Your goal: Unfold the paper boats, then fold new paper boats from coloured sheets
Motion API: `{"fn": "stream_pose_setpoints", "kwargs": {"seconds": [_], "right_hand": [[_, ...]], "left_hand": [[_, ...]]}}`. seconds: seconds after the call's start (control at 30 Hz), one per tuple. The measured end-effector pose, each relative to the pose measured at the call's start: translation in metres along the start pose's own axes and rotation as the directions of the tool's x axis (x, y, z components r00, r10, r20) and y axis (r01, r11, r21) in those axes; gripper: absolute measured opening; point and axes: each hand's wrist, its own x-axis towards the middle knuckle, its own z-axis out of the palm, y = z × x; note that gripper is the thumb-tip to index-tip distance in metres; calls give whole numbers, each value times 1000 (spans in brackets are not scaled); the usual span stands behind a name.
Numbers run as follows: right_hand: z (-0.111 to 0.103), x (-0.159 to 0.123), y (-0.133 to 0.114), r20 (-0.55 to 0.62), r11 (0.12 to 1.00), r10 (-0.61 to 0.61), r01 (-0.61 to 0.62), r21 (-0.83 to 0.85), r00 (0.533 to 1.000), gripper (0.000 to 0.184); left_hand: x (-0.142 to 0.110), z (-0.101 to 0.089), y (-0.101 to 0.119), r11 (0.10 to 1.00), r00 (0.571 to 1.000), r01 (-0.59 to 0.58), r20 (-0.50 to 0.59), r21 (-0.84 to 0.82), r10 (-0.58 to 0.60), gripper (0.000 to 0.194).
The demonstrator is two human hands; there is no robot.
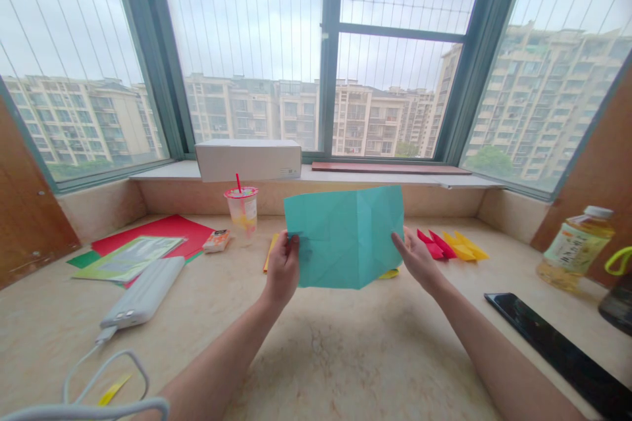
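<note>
A creased sheet of teal paper (340, 237) is held up above the stone counter, its face toward me. My left hand (285, 263) pinches its left edge, thumb in front and fingers behind. At the right edge my right hand (417, 256) grips it the same way. Fold lines cross the sheet, with a vertical crease right of its middle. Yellow paper (269, 255) peeks out beside my left hand, partly hidden. Just beyond my right hand lie a red folded paper piece (437, 245) and a yellow folded paper piece (464, 247).
Left are red sheets (162, 229), a green-white packet (131, 256), a white power bank (143, 293) with cable and a small orange-white packet (216, 241). A lidded cup (243, 207) stands behind. Right are a drink bottle (575, 247) and black phone (553, 342). A white box (249, 161) rests on the sill.
</note>
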Motion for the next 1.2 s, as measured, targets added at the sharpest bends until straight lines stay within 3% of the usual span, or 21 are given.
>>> {"fn": "stream_pose_setpoints", "kwargs": {"seconds": [0.13, 0.27, 0.6, 0.9, 1.2], "right_hand": [[3, -6, -7, 69, 966, 164, -174, 191, 984, 56], [0, -6, -7, 48, 949, 237, -241, 204, 970, 57], [1, -6, -8, 26, 970, 235, -236, 53, 972, 48], [3, -9, -11, 243, 892, 317, -375, 251, 917, 41], [3, -9, -10, 260, 883, 302, -372, 286, 917, 45]], "left_hand": [[6, -6, -5, 999, 1000, 4, -8, 54, -4, 20], [16, -14, -15, 994, 1000, 13, 2, 105, -14, 18], [26, -23, -41, 985, 991, 84, 87, 150, -98, 18], [27, -29, -39, 977, 972, 176, 138, 118, -192, 25], [22, -27, -41, 959, 952, 270, 123, 89, -279, 31]]}}
